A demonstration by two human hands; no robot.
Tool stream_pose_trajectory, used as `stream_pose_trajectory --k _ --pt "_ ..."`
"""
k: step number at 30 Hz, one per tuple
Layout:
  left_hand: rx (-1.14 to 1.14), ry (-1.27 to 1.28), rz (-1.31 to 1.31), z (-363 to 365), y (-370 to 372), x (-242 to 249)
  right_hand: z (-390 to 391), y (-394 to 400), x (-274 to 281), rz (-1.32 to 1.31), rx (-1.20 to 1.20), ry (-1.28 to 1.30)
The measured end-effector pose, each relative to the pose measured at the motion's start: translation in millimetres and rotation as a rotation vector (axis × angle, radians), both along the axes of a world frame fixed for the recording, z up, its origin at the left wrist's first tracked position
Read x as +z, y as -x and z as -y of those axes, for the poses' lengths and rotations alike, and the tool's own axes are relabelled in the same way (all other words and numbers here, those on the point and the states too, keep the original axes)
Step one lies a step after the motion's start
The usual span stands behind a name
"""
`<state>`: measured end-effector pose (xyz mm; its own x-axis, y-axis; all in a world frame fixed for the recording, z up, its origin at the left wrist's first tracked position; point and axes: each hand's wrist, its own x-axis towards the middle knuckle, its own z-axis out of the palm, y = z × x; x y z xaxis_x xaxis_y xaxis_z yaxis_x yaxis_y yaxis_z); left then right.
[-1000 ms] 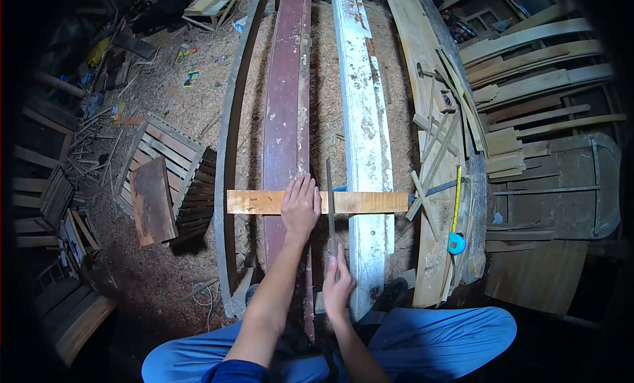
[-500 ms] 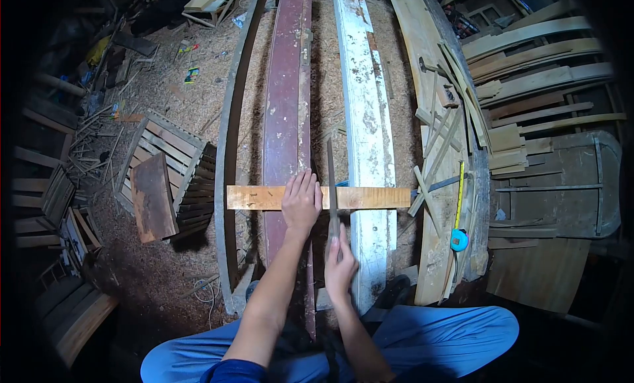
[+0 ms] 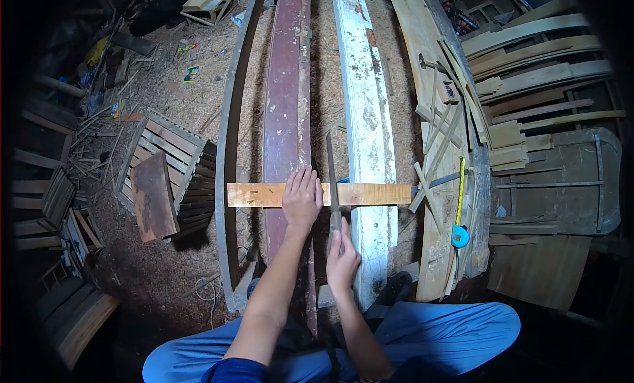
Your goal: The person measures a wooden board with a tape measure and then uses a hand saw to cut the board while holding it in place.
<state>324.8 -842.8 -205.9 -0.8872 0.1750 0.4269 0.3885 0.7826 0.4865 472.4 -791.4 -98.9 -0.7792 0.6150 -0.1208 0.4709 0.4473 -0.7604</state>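
Note:
A light wooden board lies crosswise over a maroon beam and a white, paint-worn beam. My left hand presses flat on the board above the maroon beam, fingers extended and pointing away from me. My right hand grips the handle of a narrow saw, seen nearly edge-on. The blade crosses the board between the two beams, just right of my left hand. Under the board, a small blue item shows beside the blade, mostly hidden.
At the right, a thick plank carries a blue tape measure with its yellow tape out, a hammer and thin wood strips. A slatted crate stands left. Stacked boards lie far right. Wood shavings cover the floor.
The saw and my right hand have shifted slightly, with the handle now nearer the board. My left hand stays in place on the board.

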Motion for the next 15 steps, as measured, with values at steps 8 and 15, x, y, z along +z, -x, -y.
stream_pose_trajectory --k 8,15 --pt "-0.001 -0.001 0.014 -3 2 3 1 -3 6 0.016 -0.006 -0.005" --pt "0.009 -0.011 0.006 -3 3 1 -2 -14 6 -0.052 0.020 -0.083"
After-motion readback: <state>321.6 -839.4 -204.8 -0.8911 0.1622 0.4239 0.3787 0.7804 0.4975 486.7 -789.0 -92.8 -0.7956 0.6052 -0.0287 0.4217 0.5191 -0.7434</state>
